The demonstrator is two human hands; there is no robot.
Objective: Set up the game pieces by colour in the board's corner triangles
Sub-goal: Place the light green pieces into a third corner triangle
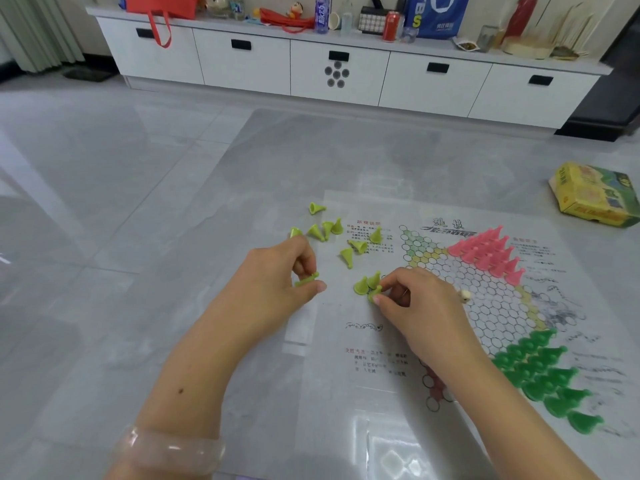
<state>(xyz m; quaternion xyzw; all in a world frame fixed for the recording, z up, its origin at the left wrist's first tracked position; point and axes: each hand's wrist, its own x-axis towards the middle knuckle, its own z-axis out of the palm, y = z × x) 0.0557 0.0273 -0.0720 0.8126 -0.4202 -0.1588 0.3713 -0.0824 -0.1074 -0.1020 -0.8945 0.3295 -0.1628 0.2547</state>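
Note:
A paper game board [485,296] lies on the floor, its hexagonal grid to the right. Pink pieces [488,252] fill its far triangle and dark green pieces [543,372] fill the near right one. Several lime-green cone pieces [329,230] lie scattered at the board's left edge. My left hand [277,282] pinches a lime piece [306,280] just off the board. My right hand [415,303] pinches another lime piece [374,293] beside two more [367,283]. My right forearm hides part of the near left triangle.
The yellow and green game box [595,195] lies open on the floor at the far right. A small beige object [464,295] sits on the grid. A long white cabinet [339,71] loaded with bottles and bags runs along the back.

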